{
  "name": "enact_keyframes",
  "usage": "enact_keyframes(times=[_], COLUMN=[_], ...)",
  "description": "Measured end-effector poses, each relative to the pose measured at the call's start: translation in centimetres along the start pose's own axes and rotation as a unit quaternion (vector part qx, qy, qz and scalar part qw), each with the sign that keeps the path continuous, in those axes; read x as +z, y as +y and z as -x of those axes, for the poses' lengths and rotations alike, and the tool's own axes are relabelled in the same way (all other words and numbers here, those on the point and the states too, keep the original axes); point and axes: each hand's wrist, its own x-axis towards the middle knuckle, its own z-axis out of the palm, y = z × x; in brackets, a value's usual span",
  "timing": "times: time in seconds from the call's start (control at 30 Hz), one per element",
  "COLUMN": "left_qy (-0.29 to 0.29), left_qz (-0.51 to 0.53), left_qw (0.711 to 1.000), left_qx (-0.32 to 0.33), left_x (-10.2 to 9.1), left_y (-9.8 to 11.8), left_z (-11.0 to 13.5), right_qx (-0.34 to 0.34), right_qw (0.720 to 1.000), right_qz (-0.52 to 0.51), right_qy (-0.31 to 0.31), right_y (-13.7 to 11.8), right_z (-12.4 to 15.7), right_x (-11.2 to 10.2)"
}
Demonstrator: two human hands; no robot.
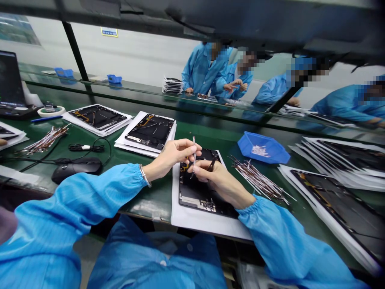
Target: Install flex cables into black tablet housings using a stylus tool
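Over an opened black tablet housing (195, 190) lying on white sheets, both my hands meet. My left hand (176, 155) pinches the upper part of a thin, narrow cable strip (194, 149) between thumb and fingers. The strip stands nearly upright. My right hand (221, 180) has its fingertips closed at the strip's lower end and also holds dark tweezers (212, 163) that stick up out of the grip. Part of the housing is hidden beneath my right hand. To the right lies a bundle of similar thin cables (261, 182).
A blue bin (263, 147) with small pale pieces stands behind the cable bundle. More housings on paper lie left (150, 132) and right (337, 204). Another cable bundle (46, 140), a mouse (76, 169) and a laptop (12, 80) are leftward. People in blue work across the bench.
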Motion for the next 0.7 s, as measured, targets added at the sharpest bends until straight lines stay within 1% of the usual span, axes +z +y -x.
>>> enact_keyframes(times=[0.07, 0.13, 0.2, 0.23, 0.27, 0.3, 0.37, 0.4, 0.43, 0.47, 0.53, 0.6, 0.67, 0.7], left_qy=[-0.011, -0.027, -0.025, -0.018, -0.014, -0.016, -0.038, -0.054, -0.066, -0.073, -0.082, -0.09, -0.095, -0.091], left_qz=[-0.003, -0.035, -0.116, -0.177, -0.245, -0.314, -0.427, -0.465, -0.492, -0.512, -0.538, -0.549, -0.541, -0.528], left_qw=[1.0, 0.998, 0.987, 0.97, 0.944, 0.908, 0.826, 0.792, 0.767, 0.749, 0.725, 0.713, 0.716, 0.725], left_qx=[0.01, 0.041, 0.111, 0.164, 0.222, 0.278, 0.367, 0.392, 0.407, 0.414, 0.422, 0.427, 0.431, 0.433], left_x=[0.0, 0.0, -0.2, -0.4, -0.7, -0.9, -1.5, -1.8, -2.0, -2.2, -2.4, -2.4, -2.2, -2.0], left_y=[0.0, 0.0, -0.1, -0.1, -0.2, -0.2, -0.3, -0.4, -0.4, -0.4, -0.4, -0.5, -0.5, -0.6], left_z=[0.0, 0.0, 0.0, 0.0, 0.1, 0.1, 0.2, 0.2, 0.2, 0.2, 0.1, 0.0, 0.0, -0.1], right_qx=[-0.027, -0.083, -0.134, -0.138, -0.125, -0.099, -0.042, -0.024, -0.017, -0.018, -0.021, -0.018, -0.029, -0.045], right_qw=[0.999, 0.989, 0.97, 0.966, 0.971, 0.981, 0.995, 0.996, 0.995, 0.994, 0.993, 0.995, 0.997, 0.997], right_qz=[0.042, 0.099, 0.126, 0.113, 0.084, 0.042, -0.046, -0.077, -0.098, -0.11, -0.115, -0.102, -0.071, -0.045], right_qy=[0.017, 0.079, 0.162, 0.185, 0.185, 0.161, 0.08, 0.044, 0.018, 0.003, -0.011, -0.009, 0.018, 0.042], right_y=[0.0, -0.1, -0.1, -0.2, -0.2, -0.3, -0.3, -0.4, -0.4, -0.5, -0.7, -0.9, -1.0, -1.1], right_z=[0.0, 0.0, 0.1, 0.1, 0.1, 0.1, 0.2, 0.2, 0.3, 0.3, 0.5, 0.8, 0.9, 1.0], right_x=[0.0, -0.1, -0.2, -0.3, -0.4, -0.5, -0.4, -0.4, -0.3, -0.2, 0.0, 0.1, 0.2, 0.2])
